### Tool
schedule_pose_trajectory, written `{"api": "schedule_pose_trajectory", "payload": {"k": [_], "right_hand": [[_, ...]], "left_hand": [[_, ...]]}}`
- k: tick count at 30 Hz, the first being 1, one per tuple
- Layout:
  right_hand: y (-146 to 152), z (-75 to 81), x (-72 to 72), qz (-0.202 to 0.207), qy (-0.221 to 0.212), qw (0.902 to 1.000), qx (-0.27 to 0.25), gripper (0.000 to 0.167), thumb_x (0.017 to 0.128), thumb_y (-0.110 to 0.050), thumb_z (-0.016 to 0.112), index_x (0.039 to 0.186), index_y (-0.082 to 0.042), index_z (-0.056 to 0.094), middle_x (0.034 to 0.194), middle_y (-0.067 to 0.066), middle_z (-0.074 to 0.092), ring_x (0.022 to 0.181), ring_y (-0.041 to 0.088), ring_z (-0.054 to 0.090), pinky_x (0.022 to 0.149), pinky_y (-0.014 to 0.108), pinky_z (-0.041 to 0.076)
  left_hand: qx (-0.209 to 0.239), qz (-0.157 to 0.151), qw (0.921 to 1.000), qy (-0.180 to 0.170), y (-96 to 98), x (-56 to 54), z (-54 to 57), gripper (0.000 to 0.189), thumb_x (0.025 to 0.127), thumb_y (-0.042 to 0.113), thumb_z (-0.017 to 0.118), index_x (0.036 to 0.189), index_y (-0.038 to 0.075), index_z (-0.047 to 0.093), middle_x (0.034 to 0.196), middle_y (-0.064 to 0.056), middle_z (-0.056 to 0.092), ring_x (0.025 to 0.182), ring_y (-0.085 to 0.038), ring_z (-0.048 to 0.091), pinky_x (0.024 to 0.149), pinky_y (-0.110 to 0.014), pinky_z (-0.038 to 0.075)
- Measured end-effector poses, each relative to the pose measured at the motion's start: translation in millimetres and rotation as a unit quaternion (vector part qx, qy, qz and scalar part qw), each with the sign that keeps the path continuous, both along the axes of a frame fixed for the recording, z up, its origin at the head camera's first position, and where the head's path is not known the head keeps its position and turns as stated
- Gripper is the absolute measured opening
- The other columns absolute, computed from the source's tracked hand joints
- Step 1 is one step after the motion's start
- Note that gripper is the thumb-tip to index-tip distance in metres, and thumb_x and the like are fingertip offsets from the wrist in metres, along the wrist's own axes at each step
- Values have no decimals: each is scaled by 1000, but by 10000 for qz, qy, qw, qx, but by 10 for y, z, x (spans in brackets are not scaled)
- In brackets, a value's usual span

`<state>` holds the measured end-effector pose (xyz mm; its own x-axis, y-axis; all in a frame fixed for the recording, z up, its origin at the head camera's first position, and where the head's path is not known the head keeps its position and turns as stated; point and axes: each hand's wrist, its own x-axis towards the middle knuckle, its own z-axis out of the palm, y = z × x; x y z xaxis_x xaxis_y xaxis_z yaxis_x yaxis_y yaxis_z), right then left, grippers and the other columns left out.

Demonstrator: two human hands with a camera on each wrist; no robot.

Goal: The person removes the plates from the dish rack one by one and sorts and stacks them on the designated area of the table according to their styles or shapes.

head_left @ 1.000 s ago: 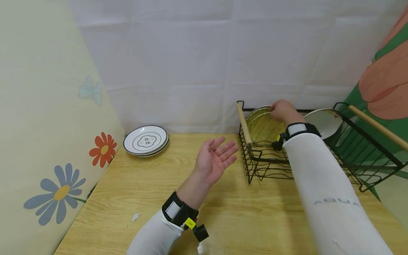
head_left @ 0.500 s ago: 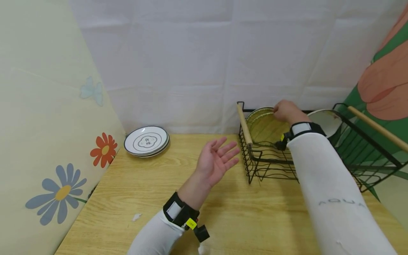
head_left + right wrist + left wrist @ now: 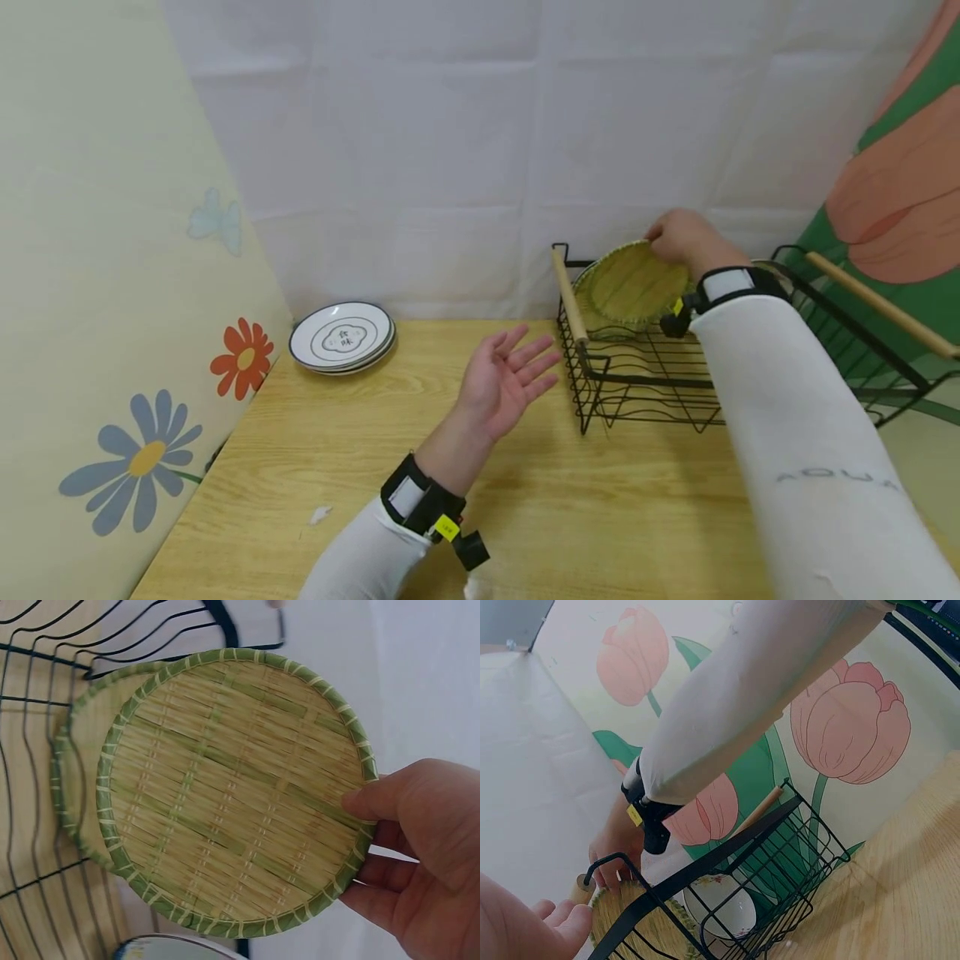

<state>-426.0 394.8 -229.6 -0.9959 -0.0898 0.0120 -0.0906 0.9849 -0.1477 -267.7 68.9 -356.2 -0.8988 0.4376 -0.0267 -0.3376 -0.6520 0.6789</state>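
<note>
My right hand (image 3: 693,240) pinches the rim of a round woven bamboo tray (image 3: 240,795) with a green bound edge. The thumb lies on its face and the fingers are behind. In the right wrist view a second woven tray (image 3: 84,765) shows behind it, standing in the black wire dish rack (image 3: 652,383). The held tray tilts above the rack's left part in the head view. My left hand (image 3: 504,379) is held palm up over the table, left of the rack, fingers loosely extended and holding nothing.
Several white plates with dark rims (image 3: 342,336) are stacked at the back left of the wooden table (image 3: 420,467). A white bowl (image 3: 721,906) with a floral pattern sits in the rack. The rack has wooden handles (image 3: 570,296). A white cloth hangs behind.
My right hand has moved up and slightly right, lifting the front woven tray partly out of the rack. The left hand has stayed nearly still.
</note>
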Motion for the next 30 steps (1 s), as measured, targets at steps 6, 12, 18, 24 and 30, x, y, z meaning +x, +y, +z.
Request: {"api": "schedule_pose_trajectory", "payload": {"k": [6,12,18,24,30], "right_hand": [[-8,314,72,-8,45,10000,23,51,101,-12,36,146,9,48,150,38,43,139,57,37,112,67,38],[-34,586,144,250,242,9994,78,50,104,-17,38,145,10,48,148,39,44,136,58,40,110,68,39],[-130,766,274,456,544,9969,-349,52,106,-25,46,147,7,49,149,37,47,136,56,43,109,67,40],[-250,837,437,436,516,9909,-1161,58,106,-35,51,152,1,46,150,32,49,125,48,56,99,58,52],[-347,769,606,495,560,9772,-1988,62,106,-41,52,154,-4,45,149,23,52,115,27,63,92,40,57]], "left_hand": [[3,72,10000,33,-74,-50,12,57,109,37,32,161,14,31,158,-23,46,148,-40,43,123,-54,34],[107,132,9999,-8,-195,-113,29,55,109,37,33,160,16,33,159,-21,45,149,-39,43,123,-56,34],[262,284,9992,37,-342,-171,87,54,109,37,31,160,17,32,160,-21,43,148,-39,44,124,-58,31],[350,511,9981,37,-454,-207,161,51,109,38,32,157,19,36,155,-20,50,146,-39,47,123,-60,32],[91,667,9975,192,-519,-257,174,50,109,38,31,156,22,36,156,-19,50,142,-36,51,115,-55,44]]}}
